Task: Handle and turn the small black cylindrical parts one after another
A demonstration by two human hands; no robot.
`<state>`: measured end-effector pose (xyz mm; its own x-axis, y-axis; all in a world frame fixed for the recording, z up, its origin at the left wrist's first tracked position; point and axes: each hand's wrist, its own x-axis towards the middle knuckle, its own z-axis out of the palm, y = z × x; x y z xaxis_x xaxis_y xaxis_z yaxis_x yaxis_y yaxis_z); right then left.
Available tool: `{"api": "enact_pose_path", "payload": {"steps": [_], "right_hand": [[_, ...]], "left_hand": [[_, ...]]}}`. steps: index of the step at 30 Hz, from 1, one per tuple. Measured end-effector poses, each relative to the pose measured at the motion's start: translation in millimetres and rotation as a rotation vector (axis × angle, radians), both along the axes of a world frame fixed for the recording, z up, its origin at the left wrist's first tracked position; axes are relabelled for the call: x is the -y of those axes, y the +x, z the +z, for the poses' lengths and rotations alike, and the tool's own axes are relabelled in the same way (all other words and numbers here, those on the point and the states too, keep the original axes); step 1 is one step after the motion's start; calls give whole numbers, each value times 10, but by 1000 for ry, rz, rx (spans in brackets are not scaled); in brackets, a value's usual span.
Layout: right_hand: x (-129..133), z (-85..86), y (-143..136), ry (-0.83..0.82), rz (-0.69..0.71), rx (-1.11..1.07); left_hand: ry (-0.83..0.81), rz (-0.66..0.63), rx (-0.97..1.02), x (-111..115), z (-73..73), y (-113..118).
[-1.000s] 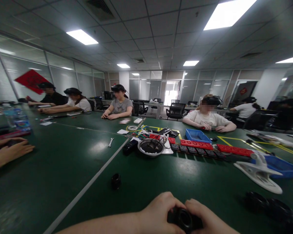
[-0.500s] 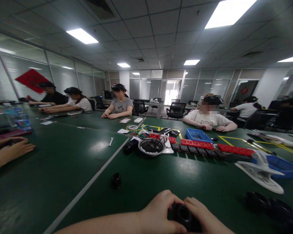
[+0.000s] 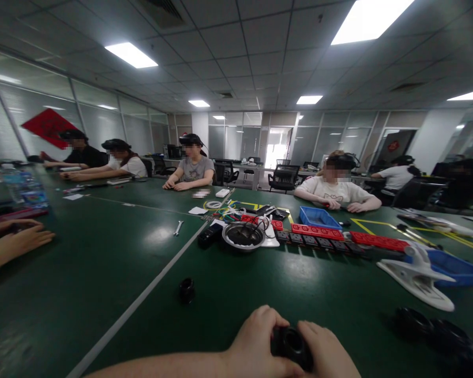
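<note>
A round black part (image 3: 293,344) with a hole in its top is between my two hands at the bottom of the view, just above the green table. My left hand (image 3: 260,336) has its fingers wrapped round the left side of it. From the right, my right hand (image 3: 325,349) presses its fingers against the same part. A similar small black ring (image 3: 187,290) stands by itself on the table, to the left of my hands. More black round parts (image 3: 413,323) lie at the lower right. The lower ends of both hands are cut off by the frame.
Ahead are a metal bowl (image 3: 243,236) with cables, red socket strips (image 3: 317,231) and a blue tray (image 3: 320,217). A white clamp-like stand (image 3: 420,281) lies at right, a wrench (image 3: 177,227) left of the bowl. Another person's hands (image 3: 21,241) rest at far left; people sit opposite.
My hands and the black part have shifted very slightly, and the part's hole now sits a little further left and up. Both hands still hold it.
</note>
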<state>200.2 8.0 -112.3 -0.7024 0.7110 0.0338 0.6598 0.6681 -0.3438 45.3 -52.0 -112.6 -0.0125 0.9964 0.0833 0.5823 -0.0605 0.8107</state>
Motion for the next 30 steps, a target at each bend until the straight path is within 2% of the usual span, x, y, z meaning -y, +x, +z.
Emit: {"api": "enact_pose_path", "payload": {"steps": [2,4,8,11,14,18,20,22,24,30], "right_hand": [[2,-23,1,49,-7,-10],[-16,12,25,16,61,-46],[-96,196,109,-281,233,-138],[-159,253,142,-448,282,-153],[-174,158,125,-386,186,-124],[-78,9,51,-139,49,-70],[-13,2,19,-22,36,-54],[31,38,8,33,42,-42],[39,100,22,-3,80,-41],[-69,256,122,-305,231,-75]], "left_hand": [[5,5,0,-2,-3,3],[21,-42,-2,-2,-7,-16],[33,-184,-5,6,5,-82],[43,-255,-7,6,17,-109],[61,-244,6,-1,2,-92],[49,-83,1,1,-24,-22],[38,-15,-4,12,-16,8],[33,-2,-3,30,7,22],[38,-31,-10,49,35,16],[42,-181,10,68,69,-55]]}}
